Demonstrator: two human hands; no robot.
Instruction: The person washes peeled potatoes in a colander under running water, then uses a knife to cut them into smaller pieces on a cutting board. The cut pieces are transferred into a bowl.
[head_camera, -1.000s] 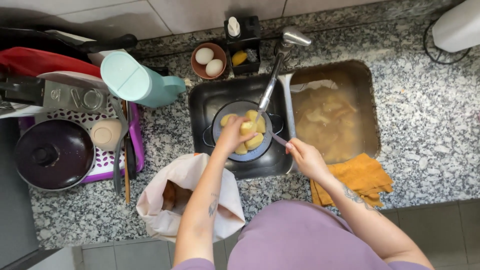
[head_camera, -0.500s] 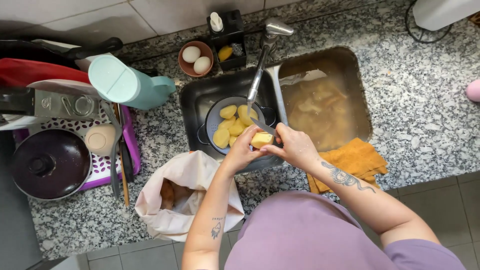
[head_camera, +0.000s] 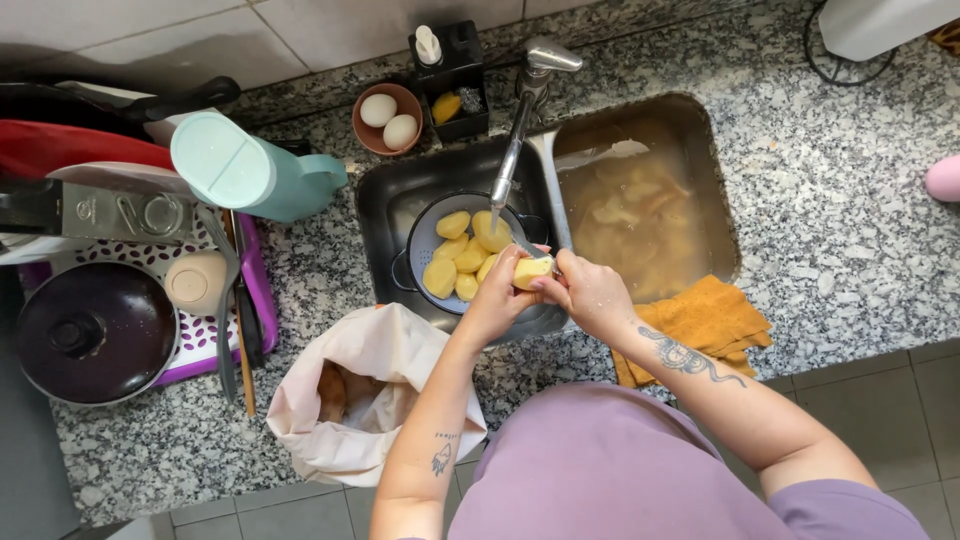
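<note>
My left hand (head_camera: 497, 298) is closed around a peeled yellow potato piece (head_camera: 532, 270) at the front edge of the dark sink basin (head_camera: 385, 205). My right hand (head_camera: 590, 292) presses against the same potato and grips a small knife (head_camera: 522, 245), its blade angled up and to the left. Just behind the hands, a grey colander (head_camera: 418, 240) sits in the basin with several peeled potatoes (head_camera: 462, 255) in it. The tap (head_camera: 520, 110) reaches out over the colander.
The right basin (head_camera: 640, 200) holds murky water with peels. An orange cloth (head_camera: 700, 320) lies beside it. A beige cloth bag (head_camera: 350, 400) with unpeeled potatoes sits front left. A bowl of eggs (head_camera: 388, 118), a teal jug (head_camera: 250, 170) and a dark pot lid (head_camera: 90, 330) are left.
A second ago my left hand reached over the colander while the right hung apart with the knife. Both hands have since come together on one potato piece at the sink's front edge.
</note>
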